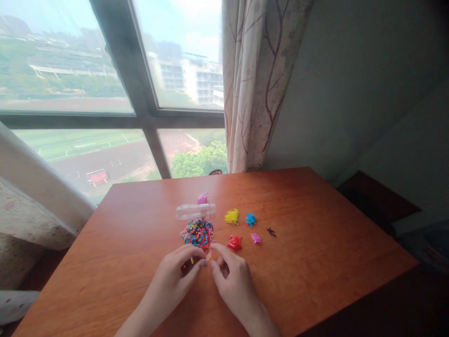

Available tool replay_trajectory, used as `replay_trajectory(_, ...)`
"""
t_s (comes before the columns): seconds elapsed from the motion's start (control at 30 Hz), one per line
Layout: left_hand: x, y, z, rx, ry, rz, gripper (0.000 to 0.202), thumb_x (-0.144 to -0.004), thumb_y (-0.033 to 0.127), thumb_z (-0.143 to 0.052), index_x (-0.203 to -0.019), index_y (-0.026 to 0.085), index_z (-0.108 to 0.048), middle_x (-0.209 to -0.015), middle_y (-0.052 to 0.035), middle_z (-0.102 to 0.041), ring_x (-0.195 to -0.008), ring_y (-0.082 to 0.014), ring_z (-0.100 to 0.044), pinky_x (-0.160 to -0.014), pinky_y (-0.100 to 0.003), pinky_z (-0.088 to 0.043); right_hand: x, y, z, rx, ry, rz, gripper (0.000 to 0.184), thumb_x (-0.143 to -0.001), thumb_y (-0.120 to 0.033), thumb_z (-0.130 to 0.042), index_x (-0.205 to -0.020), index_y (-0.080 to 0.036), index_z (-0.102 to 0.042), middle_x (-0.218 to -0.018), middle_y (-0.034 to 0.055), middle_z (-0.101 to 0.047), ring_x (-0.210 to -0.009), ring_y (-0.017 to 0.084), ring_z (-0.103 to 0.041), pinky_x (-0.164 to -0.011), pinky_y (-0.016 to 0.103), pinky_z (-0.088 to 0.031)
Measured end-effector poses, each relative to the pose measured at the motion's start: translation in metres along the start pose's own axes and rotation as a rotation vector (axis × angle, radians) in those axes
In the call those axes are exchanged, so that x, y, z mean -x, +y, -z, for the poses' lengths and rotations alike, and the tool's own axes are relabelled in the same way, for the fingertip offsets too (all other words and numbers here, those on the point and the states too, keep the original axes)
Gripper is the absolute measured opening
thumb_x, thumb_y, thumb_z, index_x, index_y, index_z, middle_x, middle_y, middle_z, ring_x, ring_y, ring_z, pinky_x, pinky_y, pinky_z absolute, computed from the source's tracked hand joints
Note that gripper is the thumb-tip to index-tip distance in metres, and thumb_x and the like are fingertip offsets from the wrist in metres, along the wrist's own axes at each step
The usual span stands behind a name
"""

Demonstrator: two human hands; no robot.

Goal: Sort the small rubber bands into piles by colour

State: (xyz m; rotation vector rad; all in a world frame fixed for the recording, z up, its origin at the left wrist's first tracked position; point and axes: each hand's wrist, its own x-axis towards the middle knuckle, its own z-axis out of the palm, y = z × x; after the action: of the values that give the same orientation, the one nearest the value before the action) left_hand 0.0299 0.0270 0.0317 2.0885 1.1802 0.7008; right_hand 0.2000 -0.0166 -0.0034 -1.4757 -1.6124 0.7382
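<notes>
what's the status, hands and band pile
Left hand, right hand: fingertips meeting at near edge of mixed band pile, grip unclear. Five small sorted heaps to its right. Clear bottle lying behind it.

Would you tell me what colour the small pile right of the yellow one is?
The pile is blue; head view.

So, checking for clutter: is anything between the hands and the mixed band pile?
Nothing visible. The left hand and right hand are at the near edge of the mixed pile; the clear bottle lies beyond it.
</notes>
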Motion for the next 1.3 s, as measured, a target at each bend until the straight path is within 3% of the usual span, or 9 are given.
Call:
replay_trajectory(0.17, 0.009, -0.003, -0.001, 0.085, -0.046, 0.062, 0.019, -0.091, 0.030, -0.053, -0.086, 0.019, -0.069, -0.076, -0.0011, -0.068, -0.063, -0.0130, -0.055, -0.059, -0.022, -0.042, 0.001, 0.002, -0.001, -0.046, -0.023, 0.043, 0.020, -0.086, -0.015, -0.057, -0.097, -0.023, -0.070, -0.083, -0.0005, -0.071, -0.071, 0.014, -0.063, -0.067, 0.021, -0.044)
replay_trajectory(0.3, 0.009, 0.000, 0.001, 0.127, -0.052, 0.105, 0.021, -0.090, 0.032, -0.054, -0.083, 0.018, -0.068, -0.072, -0.0007, -0.066, -0.061, -0.0130, -0.052, -0.058, -0.022, -0.041, 0.000, 0.003, -0.001, -0.070, -0.012, 0.007, 0.011, -0.084, -0.016, -0.059, -0.087, -0.021, -0.069, -0.073, -0.0018, -0.067, -0.063, 0.012, -0.059, -0.060, 0.020, -0.039)
replay_trajectory(0.5, 0.010, 0.000, 0.003, 0.213, -0.030, 0.154, 0.024, -0.089, 0.037, -0.055, -0.081, 0.017, -0.066, -0.070, -0.0005, -0.063, -0.060, -0.0130, -0.051, -0.056, -0.022, -0.040, 0.000, 0.002, 0.001, -0.129, -0.037, -0.054, 0.009, -0.083, -0.017, -0.060, -0.083, -0.019, -0.068, -0.065, -0.0034, -0.062, -0.054, 0.010, -0.052, -0.051, 0.019, -0.034)
replay_trajectory(0.7, 0.004, 0.002, 0.005, 0.162, 0.003, 0.148, 0.025, -0.090, 0.036, -0.053, -0.082, 0.017, -0.067, -0.064, 0.0012, -0.058, -0.056, -0.0118, -0.047, -0.052, -0.021, -0.037, 0.003, 0.003, -0.002, -0.011, -0.042, -0.007, 0.011, -0.084, -0.015, -0.059, -0.086, -0.021, -0.068, -0.072, -0.0022, -0.067, -0.062, 0.012, -0.057, -0.058, 0.020, -0.037)
replay_trajectory(0.8, -0.013, 0.017, 0.001, 0.032, -0.021, 0.035, 0.019, -0.089, 0.026, -0.051, -0.082, 0.018, -0.067, -0.067, 0.0010, -0.061, -0.057, -0.0109, -0.049, -0.053, -0.020, -0.038, 0.004, 0.003, -0.003, 0.113, -0.051, 0.046, 0.013, -0.082, -0.012, -0.059, -0.085, -0.021, -0.068, -0.075, -0.0007, -0.069, -0.068, 0.013, -0.061, -0.063, 0.021, -0.038)
replay_trajectory(0.9, -0.042, 0.034, -0.012, -0.149, -0.128, -0.117, 0.016, -0.087, 0.016, -0.051, -0.085, 0.019, -0.067, -0.080, -0.0011, -0.069, -0.070, -0.0127, -0.059, -0.063, -0.021, -0.044, 0.004, 0.004, -0.005, 0.255, -0.072, 0.046, 0.015, -0.079, -0.009, -0.057, -0.080, -0.019, -0.067, -0.073, 0.0015, -0.069, -0.066, 0.015, -0.062, -0.060, 0.021, -0.036)
replay_trajectory(1.1, -0.098, 0.053, -0.051, -0.234, -0.253, -0.229, 0.016, -0.081, 0.013, -0.057, -0.080, 0.022, -0.069, -0.085, -0.0006, -0.073, -0.077, -0.0162, -0.065, -0.068, -0.024, -0.046, 0.003, 0.003, -0.004, 0.285, -0.124, 0.042, 0.023, -0.079, -0.007, -0.056, -0.090, -0.020, -0.071, -0.084, 0.0049, -0.074, -0.075, 0.019, -0.068, -0.064, 0.023, -0.042)
replay_trajectory(1.3, -0.117, 0.058, -0.069, -0.295, -0.331, -0.259, 0.013, -0.078, 0.012, -0.059, -0.075, 0.020, -0.070, -0.082, -0.0048, -0.073, -0.075, -0.0191, -0.066, -0.066, -0.026, -0.048, 0.002, -0.001, -0.003, 0.247, -0.150, 0.023, 0.026, -0.077, -0.005, -0.054, -0.090, -0.019, -0.071, -0.089, 0.0056, -0.075, -0.080, 0.021, -0.070, -0.069, 0.023, -0.046)
